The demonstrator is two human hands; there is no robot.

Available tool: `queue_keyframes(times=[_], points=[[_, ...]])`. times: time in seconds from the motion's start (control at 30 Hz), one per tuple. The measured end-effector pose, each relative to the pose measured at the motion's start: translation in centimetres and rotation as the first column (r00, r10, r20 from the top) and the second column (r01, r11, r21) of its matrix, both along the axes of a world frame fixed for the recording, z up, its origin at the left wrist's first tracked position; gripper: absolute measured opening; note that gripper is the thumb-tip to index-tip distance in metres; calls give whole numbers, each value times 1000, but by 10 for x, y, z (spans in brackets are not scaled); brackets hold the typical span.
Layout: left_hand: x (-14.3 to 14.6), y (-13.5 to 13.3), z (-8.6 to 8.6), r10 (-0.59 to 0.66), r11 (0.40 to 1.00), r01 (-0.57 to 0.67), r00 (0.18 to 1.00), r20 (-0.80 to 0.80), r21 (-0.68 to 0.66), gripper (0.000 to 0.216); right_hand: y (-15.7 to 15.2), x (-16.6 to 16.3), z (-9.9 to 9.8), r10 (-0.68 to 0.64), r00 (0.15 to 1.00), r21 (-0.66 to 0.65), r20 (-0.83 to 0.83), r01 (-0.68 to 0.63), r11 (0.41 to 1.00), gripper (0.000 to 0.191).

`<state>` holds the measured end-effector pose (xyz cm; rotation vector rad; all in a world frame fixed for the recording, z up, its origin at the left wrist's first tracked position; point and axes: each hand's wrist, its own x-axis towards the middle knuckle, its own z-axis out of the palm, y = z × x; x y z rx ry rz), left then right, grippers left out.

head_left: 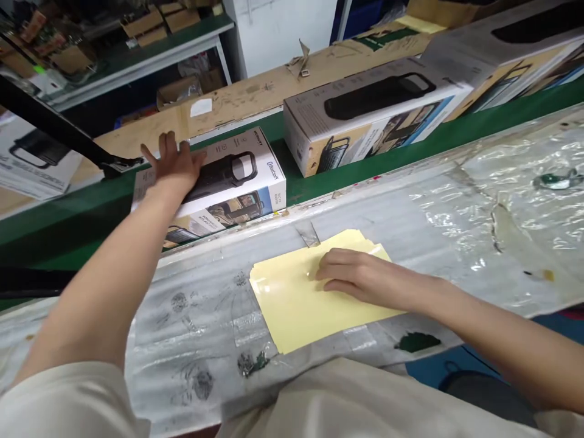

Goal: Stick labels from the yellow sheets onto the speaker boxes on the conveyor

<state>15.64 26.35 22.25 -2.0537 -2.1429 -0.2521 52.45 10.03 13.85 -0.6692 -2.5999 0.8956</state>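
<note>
**Double Duty**

Fingers apart, my left hand (176, 161) rests on one Bluetooth speaker box (228, 176) on the green belt (301, 187); my right hand (353, 275), fingers bent together, touches yellow sheets (292, 304) on the surface (214, 316), pinch unclear. The sheets, uncountable, look light, slick, best taken by an edge; the box, stiff, by its ends. At least three more boxes (378, 112) show.

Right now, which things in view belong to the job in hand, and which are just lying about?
Likely the job's:
box, under the left hand
yellow sheets, under the right hand
other boxes

Apparently lying about:
white scrap
far cartons
</note>
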Motion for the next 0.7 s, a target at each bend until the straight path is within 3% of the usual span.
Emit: queue_keyframes(times=[0.1, 0.17, 0.2, 0.27, 0.33, 0.47, 0.7], points=[[37, -65, -5, -247, 965, 231, 958, 145, 122, 28, -6, -12, -14, -18, 1000, 112, -4, 18, 994, 33], [59, -120, -20, -439, 898, 429, 848, 298, 100, 16, 1, -25, -17, 34, 999, 193, 7, -35, 981, 37], [68, -147, -31, -473, 870, 490, 792, 387, 62, 13, 7, -32, -16, 72, 997, 212, 15, -74, 975, 38], [82, -194, -56, -393, 853, 515, 739, 547, -83, 11, 19, -44, -16, 150, 988, 212, 25, -151, 965, 36], [89, -225, -80, -246, 863, 459, 746, 619, -210, 18, 31, -54, -18, 224, 974, 191, 41, -228, 955, 30], [93, -240, -105, -95, 883, 367, 748, 657, -291, 30, 45, -65, -23, 353, 935, 140, 36, -354, 925, 25], [90, -237, -105, -34, 886, 340, 723, 690, -314, 33, 48, -67, -27, 371, 928, 140, -15, -366, 920, 24]])
